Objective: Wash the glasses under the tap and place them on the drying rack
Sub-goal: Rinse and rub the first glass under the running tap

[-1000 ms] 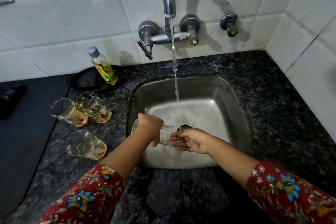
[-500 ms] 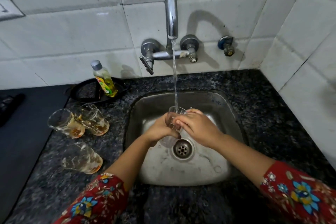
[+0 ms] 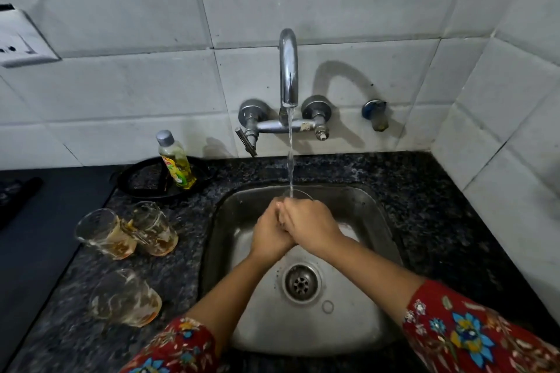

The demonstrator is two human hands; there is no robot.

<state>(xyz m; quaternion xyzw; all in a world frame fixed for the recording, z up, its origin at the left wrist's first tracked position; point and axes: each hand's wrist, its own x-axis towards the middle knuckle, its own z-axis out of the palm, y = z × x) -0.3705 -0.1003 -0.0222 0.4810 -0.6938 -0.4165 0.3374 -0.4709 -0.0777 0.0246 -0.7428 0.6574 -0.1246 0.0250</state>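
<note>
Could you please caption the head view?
Both hands rinse a glass under the running tap; three dirty glasses wait.

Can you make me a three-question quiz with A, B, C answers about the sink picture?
1. Where is the yellow soap bottle? A in the sink; B on the black tray by the wall; C on the tap.
2. How many dirty glasses lie on the counter? A one; B three; C five.
3. Is the tap running? A off; B running; C dripping.

Answers: B, it stands on the tray left of the sink. B, three lie left of the sink. B, a steady stream falls where both hands hold a glass.
</note>
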